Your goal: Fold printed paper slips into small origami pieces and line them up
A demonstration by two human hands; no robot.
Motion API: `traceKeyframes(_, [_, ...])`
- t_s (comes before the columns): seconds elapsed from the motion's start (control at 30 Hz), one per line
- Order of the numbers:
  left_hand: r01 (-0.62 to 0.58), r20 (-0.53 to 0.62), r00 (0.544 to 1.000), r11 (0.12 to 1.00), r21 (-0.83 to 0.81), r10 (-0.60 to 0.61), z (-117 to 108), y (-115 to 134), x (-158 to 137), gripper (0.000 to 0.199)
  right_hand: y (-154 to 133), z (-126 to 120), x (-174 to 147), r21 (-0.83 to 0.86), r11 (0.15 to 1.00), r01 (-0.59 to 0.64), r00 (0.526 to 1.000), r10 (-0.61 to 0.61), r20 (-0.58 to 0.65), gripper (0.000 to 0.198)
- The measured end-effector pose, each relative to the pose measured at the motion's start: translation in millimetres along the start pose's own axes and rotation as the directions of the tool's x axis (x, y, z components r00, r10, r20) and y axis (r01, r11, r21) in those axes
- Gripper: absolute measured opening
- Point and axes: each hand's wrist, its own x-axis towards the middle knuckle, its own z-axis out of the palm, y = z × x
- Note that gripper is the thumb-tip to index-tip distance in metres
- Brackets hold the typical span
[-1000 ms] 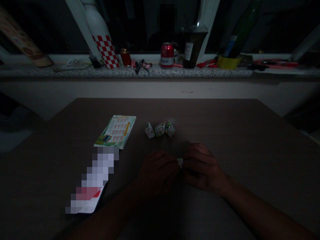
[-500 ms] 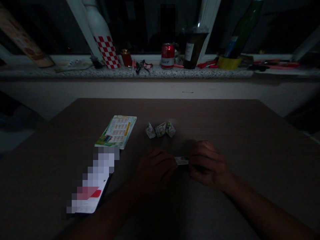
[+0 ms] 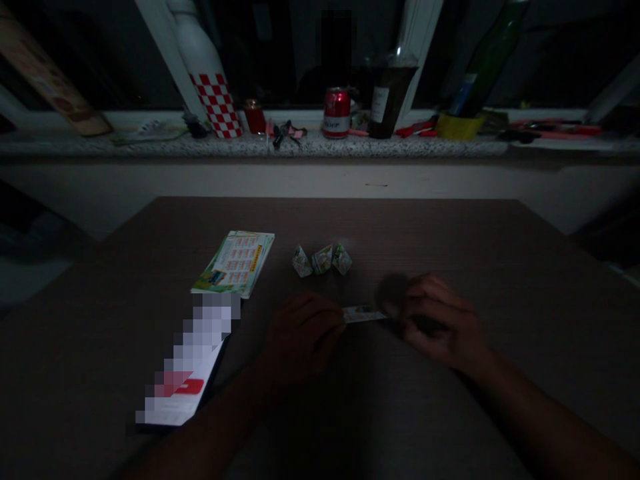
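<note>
A narrow folded strip of printed paper (image 3: 364, 313) is pinched at its left end by my left hand (image 3: 305, 337), above the tabletop. My right hand (image 3: 443, 320) is just to the right of the strip, apart from its free end. Its fingers are bent, with a gap between them and the thumb, and nothing shows in it. Beyond my hands stand three small folded paper pieces, a left one (image 3: 301, 261), a middle one (image 3: 323, 259) and a right one (image 3: 343, 259), close together in a row. A stack of printed calendar cards (image 3: 235, 264) lies to the left.
A lit phone (image 3: 190, 400), partly blurred out, lies on the dark wooden table (image 3: 425, 233) near my left forearm. Along the stone windowsill (image 3: 300, 148) stand a checkered bottle (image 3: 217, 103), a red can (image 3: 337, 113), a dark cup (image 3: 387, 100) and a green bottle (image 3: 493, 60).
My right hand has let go of the paper strip and moved to the right. More of the strip shows, while my left hand keeps hold of it and has shifted slightly left.
</note>
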Motion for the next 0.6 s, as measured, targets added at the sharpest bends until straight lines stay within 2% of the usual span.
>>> traceKeyframes(0.13, [0.009,0.016,1.0,1.0,-0.007,-0.008,0,1,0,0.01,-4,1,1,0.03,1.0,0.0,1.0,0.0,0.007,0.016])
traceKeyframes(0.37, [-0.02,0.051,0.998,0.999,-0.034,0.022,5,5,1,0.01,-16,22,1,0.061,0.996,0.068,0.995,-0.072,0.064,0.022])
traceKeyframes(0.6, [0.014,0.072,0.997,0.999,-0.035,-0.011,6,10,2,0.013,-14,25,0,0.042,0.994,0.1,0.994,-0.102,0.035,0.02])
